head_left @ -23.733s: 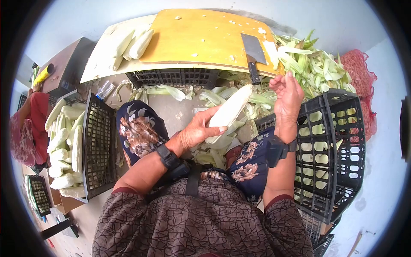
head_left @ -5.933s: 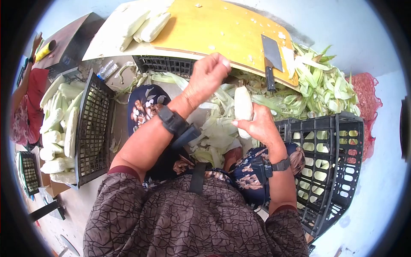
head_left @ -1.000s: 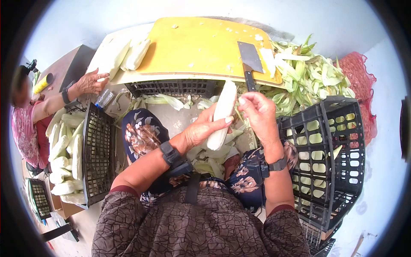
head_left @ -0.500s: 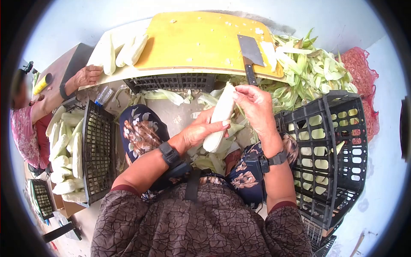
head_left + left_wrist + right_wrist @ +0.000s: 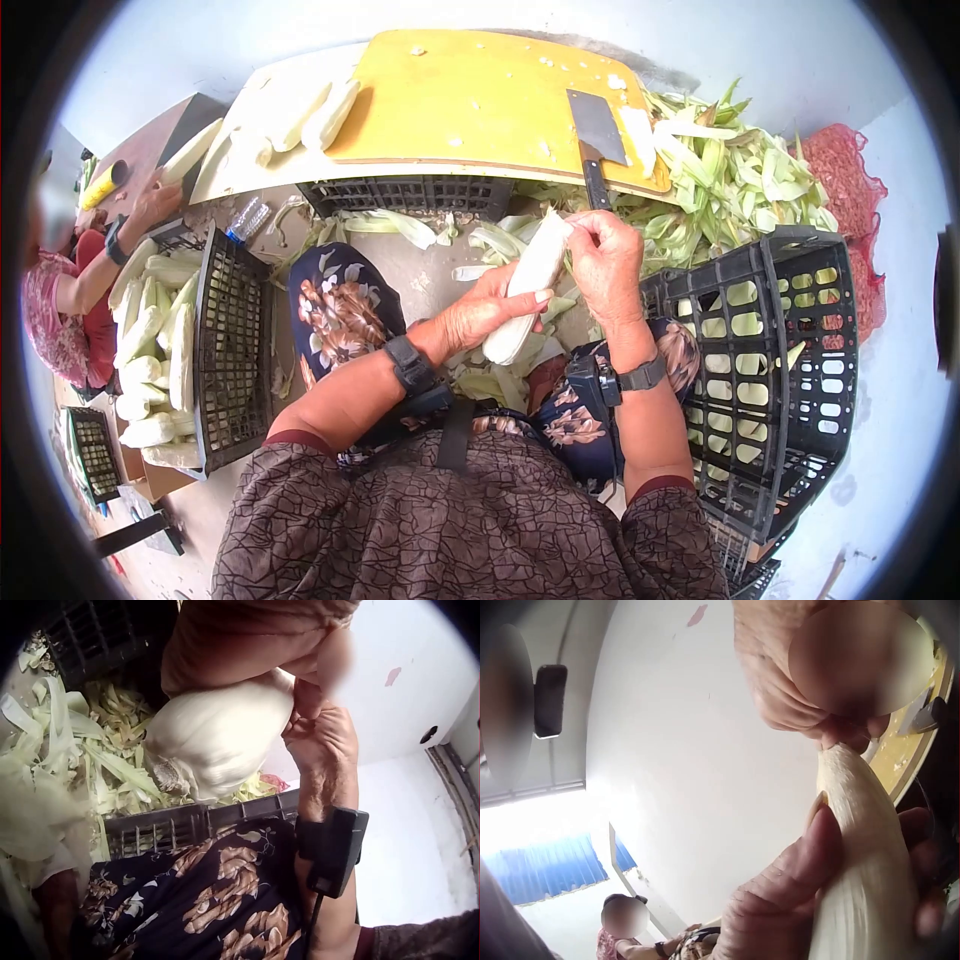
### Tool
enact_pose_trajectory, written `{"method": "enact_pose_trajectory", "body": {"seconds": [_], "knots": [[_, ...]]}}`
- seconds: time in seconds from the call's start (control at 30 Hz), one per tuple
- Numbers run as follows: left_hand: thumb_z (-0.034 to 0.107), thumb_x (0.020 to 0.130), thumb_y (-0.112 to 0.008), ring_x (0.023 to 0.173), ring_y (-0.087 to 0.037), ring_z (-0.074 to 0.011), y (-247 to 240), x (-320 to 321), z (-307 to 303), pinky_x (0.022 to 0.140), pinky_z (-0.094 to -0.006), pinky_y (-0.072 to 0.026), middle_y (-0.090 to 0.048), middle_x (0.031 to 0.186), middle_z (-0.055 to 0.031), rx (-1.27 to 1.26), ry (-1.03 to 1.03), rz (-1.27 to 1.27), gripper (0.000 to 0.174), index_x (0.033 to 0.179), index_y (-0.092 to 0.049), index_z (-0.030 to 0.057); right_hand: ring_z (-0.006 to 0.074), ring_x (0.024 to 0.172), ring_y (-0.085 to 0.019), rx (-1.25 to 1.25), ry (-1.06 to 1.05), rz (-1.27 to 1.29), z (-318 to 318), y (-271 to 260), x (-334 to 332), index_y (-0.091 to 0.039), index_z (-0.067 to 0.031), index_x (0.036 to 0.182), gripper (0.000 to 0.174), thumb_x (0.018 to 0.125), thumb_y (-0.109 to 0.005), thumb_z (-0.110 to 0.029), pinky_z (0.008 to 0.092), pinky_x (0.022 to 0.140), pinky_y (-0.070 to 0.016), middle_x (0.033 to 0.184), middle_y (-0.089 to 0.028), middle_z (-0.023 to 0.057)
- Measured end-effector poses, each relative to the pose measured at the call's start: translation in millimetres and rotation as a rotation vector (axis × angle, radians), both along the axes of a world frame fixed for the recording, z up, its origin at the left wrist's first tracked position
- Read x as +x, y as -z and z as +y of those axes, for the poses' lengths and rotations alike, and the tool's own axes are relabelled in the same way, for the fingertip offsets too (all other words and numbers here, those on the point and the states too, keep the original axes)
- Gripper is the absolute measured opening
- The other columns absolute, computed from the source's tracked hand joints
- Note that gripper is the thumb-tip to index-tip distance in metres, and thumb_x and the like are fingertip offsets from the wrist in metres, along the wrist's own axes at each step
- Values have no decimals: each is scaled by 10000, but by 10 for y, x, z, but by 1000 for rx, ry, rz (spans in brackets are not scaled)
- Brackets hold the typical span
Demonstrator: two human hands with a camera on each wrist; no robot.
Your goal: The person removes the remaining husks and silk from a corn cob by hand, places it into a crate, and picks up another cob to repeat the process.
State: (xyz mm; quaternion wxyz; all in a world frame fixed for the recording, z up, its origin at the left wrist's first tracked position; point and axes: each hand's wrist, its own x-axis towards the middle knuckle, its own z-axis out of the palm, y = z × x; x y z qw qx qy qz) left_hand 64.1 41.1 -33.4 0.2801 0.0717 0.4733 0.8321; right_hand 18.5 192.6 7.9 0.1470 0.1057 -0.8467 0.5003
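In the head view my left hand (image 5: pixel 482 312) grips a pale, mostly husked ear of corn (image 5: pixel 530 280) round its lower half, the thumb lying across it. The ear slants up to the right above my lap. My right hand (image 5: pixel 608 262) has curled fingers and pinches at the ear's upper tip. In the right wrist view the fingertips of my right hand (image 5: pixel 780 682) meet the narrow end of the corn (image 5: pixel 866 855). The left wrist view shows the butt end of the ear (image 5: pixel 217 739) below my left hand (image 5: pixel 247 637).
A yellow board (image 5: pixel 480 100) bears a cleaver (image 5: pixel 598 130) and corn ears (image 5: pixel 328 115). Heaped husks (image 5: pixel 730 170) lie at right, beside a black crate (image 5: pixel 735 330). At left stands a crate (image 5: pixel 235 340) full of ears; another person's hand (image 5: pixel 152 205) holds one ear (image 5: pixel 190 152).
Seconds ago my right hand held an ear; now my left does. My right fingers have come to the ear's tip. The other person's hand has drawn back leftward from the board with an ear.
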Motion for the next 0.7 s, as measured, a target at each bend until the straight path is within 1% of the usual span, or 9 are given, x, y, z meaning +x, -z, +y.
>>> {"method": "enact_pose_trajectory", "body": {"seconds": [0.1, 0.17, 0.2, 0.27, 0.3, 0.47, 0.53, 0.57, 0.7], "knots": [[209, 826, -633, 717, -579, -144, 19, -3, -2, 666, -277, -499, -564, 834, -49, 10, 2, -9, 324, 1045, -495, 14, 85, 635, -553, 67, 32, 94, 27, 51, -34, -584, 23, 733, 65, 794, -563, 33, 236, 598, -463, 704, -620, 57], [208, 826, -632, 719, -578, -143, 29, -7, -6, 667, -277, -499, -564, 834, -49, 25, 5, -5, 324, 1044, -494, 12, 185, 542, -591, 25, 91, 104, 49, 118, -89, -573, 8, 705, 77, 774, -576, -24, 294, 530, -474, 622, -608, 102], [205, 826, -632, 719, -577, -143, 33, -3, -11, 666, -277, -499, -564, 833, -51, 32, 11, -9, 326, 1048, -493, 10, 185, 542, -591, 27, 89, 105, 68, 107, -114, -573, 8, 705, 77, 774, -576, -24, 294, 530, -474, 622, -608, 102], [201, 826, -631, 719, -575, -143, 52, 8, -18, 665, -277, -499, -564, 833, -53, 42, 16, -13, 328, 1052, -492, 9, 138, 528, -561, -312, 47, -1, 114, 70, -173, -565, 8, 715, 122, 812, -580, -64, 267, 518, -467, 610, -594, 78], [194, 824, -632, 719, -574, -147, 69, 11, -20, 664, -278, -498, -564, 832, -57, 59, 17, -21, 332, 1059, -489, 8, 91, 532, -535, -369, 70, -69, 112, -34, -168, -564, 8, 715, 173, 850, -573, -100, 235, 510, -458, 621, -585, 56], [172, 821, -627, 719, -573, -158, 70, -2, -43, 662, -280, -495, -564, 830, -70, 95, 29, -32, 341, 1079, -483, 3, 69, 545, -537, -478, 116, -223, 149, -215, -126, -576, 17, 739, 188, 866, -579, -121, 211, 525, -457, 658, -601, 47], [171, 821, -622, 718, -576, -167, 49, -1, -55, 663, -284, -493, -565, 827, -78, 96, 18, -28, 339, 1079, -481, 1, 71, 603, -556, -436, -67, -179, 134, -142, -113, -590, 21, 783, 165, 859, -592, -126, 205, 577, -466, 700, -611, 44], [171, 821, -622, 718, -576, -167, 54, -2, -59, 663, -284, -493, -565, 827, -78, 97, 16, -28, 339, 1079, -481, 1, 76, 691, -576, -437, -134, -200, 132, -133, -100, -607, 28, 857, 143, 849, -604, -115, 208, 650, -474, 770, -628, 48], [174, 821, -618, 717, -584, -178, 33, 5, -64, 663, -284, -492, -569, 823, -88, 130, 25, -24, 340, 1078, -482, -2, 89, 754, -586, -364, -272, -198, 103, -94, -94, -612, 36, 949, 165, 824, -623, -70, 226, 705, -480, 835, -642, 58]]}}
